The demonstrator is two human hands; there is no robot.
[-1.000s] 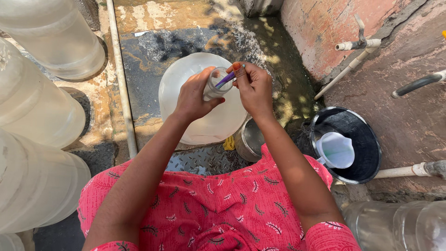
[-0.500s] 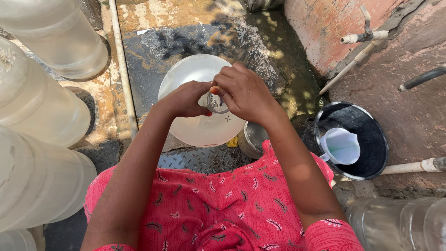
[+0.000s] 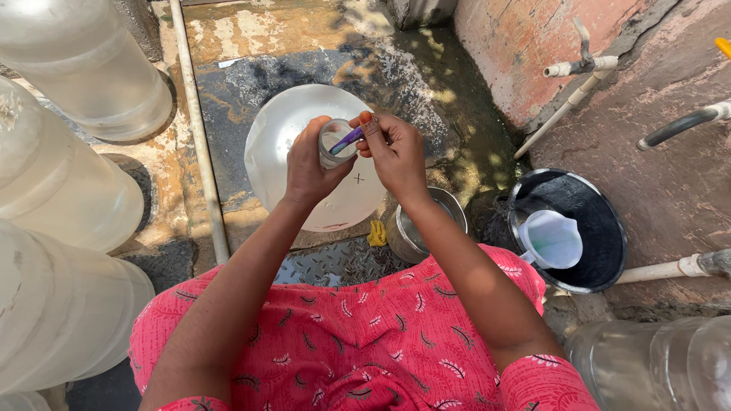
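Large clear water jug (image 3: 304, 190) stands upright on wet, stained concrete floor (image 3: 251, 46), seen from straight above; all places below are given relative to it. Left hand (image 3: 308, 164) is wrapped tight around the jug's neck (image 3: 335, 144), right at the mouth. Right hand (image 3: 396, 156), just over the neck on the far-right side, pinches a slim purple tool (image 3: 346, 140) between thumb and fingertips, its tip angled into the opening. What kind of tool cannot be told; it looks like a small brush or stick. Just right of the jug and touching its lower edge in view: 1 small steel pot (image 3: 415, 228), with a yellow scrap (image 3: 377, 233) beside it. Further right: black bucket (image 3: 579, 221) with a pale plastic mug (image 3: 552, 240) inside. Left of the jug: white pipe (image 3: 199, 129) along the floor, then 3 more big jugs stacked sideways. Risks, as judgement: the pinch on the tool is light and the neck narrow, so wet fingers could let it slip and drop inside, hard to fish out. The floor is slick; a hard push sideways on the neck could tip the jug toward the steel pot.
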